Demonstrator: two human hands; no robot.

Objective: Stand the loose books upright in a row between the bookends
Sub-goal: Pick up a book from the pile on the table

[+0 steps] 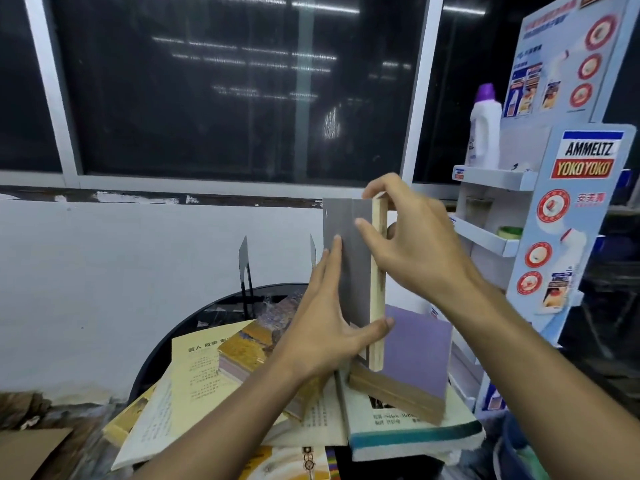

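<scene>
Both hands hold one grey book (pixel 348 258) upright above the pile. The left hand (pixel 325 327) reaches up from below with its palm flat against the grey cover, the fingers (pixel 330 261) stretched upward along the cover and the thumb hooked round the page edge low down, so it is grasping the book from the side. The right hand (pixel 415 244) comes in from the right at the book's top, wrist bent; its fingers pinch the upper corner, with the index over the top edge and the thumb pressed on the cover. The book's lower end stands on or just above a purple book (pixel 419 351) that lies tilted on a thick white book with a teal band (pixel 412 438). To the left, more loose books (pixel 207 362) lie fanned and overlapping across the round black counter (pixel 166 341), some hanging past its rim. Two dark metal bookends (pixel 245 263) stand upright at the back of the counter, just left of the held book, with open room between them. A white display rack (pixel 495 209) stands close on the right, near the right forearm.
</scene>
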